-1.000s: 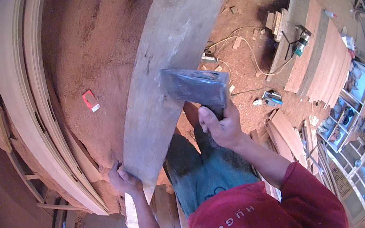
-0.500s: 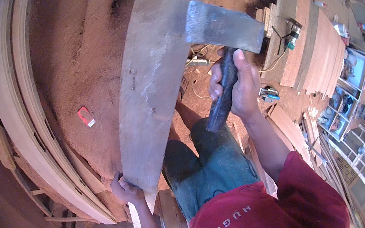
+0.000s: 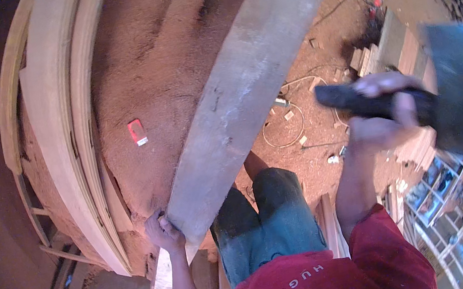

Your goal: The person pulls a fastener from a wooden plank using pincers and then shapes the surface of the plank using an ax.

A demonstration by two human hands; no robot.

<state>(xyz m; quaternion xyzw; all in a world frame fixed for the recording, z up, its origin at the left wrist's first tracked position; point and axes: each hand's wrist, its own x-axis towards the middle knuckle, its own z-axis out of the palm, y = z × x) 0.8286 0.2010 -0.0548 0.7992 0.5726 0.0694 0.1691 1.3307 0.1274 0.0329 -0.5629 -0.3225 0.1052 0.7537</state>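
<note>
My right hand [image 3: 383, 126] is raised at the right, its fingers wrapped round the dark handle of a hatchet [image 3: 460, 87]. The broad steel head is smeared by motion and points to the right, away from the board. A long, wide grey-brown wooden board [image 3: 247, 90] slants from the upper right down to the lower left, in front of my legs. At its near end, my left hand [image 3: 165, 232] is closed on the left edge. A pale block of wood [image 3: 161, 276] shows just below that hand, under the board's end.
Long curved planks [image 3: 53, 124] stand at the left. A small red and white object [image 3: 137, 133] lies on the sawdust. Stacked boards [image 3: 391, 40], a looped cable [image 3: 286, 143] and a compartmented box [image 3: 440, 181] are at the right.
My right hand has swung the hatchet to the right and turned it, so its head now points right instead of up. My left hand keeps its hold while the view has shifted.
</note>
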